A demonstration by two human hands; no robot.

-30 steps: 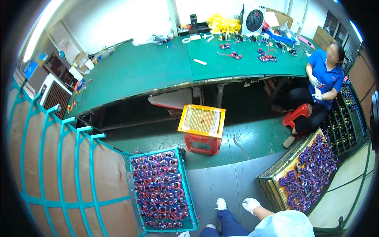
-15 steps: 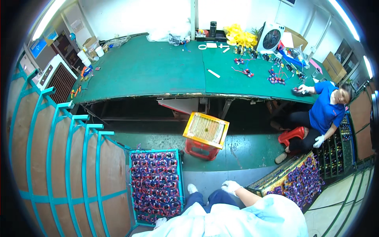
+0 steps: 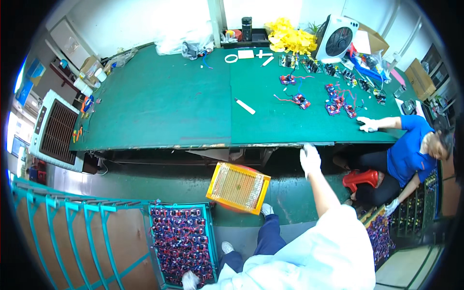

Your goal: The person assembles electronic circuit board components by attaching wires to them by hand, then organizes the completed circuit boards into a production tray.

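Note:
My right hand, in a white glove, reaches forward to the front edge of the green worktable. Its fingers are stretched out, and nothing shows in them. Low in the picture, my left hand, also gloved, hangs over the near end of a teal-framed rack. Its fingers are too blurred to read. Rows of small circuit boards with red and purple wires fill that rack. Ahead of me, between rack and table, a yellow-framed ribbed tray rests tilted on a red stool.
A co-worker in a blue shirt sits at the right beside a red stool, one gloved hand on the table. Wired boards, a white fan heater and yellow strips lie there. Teal racks stand left.
I have stepped forward, and my right hand has risen from beside my leg to the table edge. The co-worker's hand on the table has shifted and no longer shows the dark thing it held.

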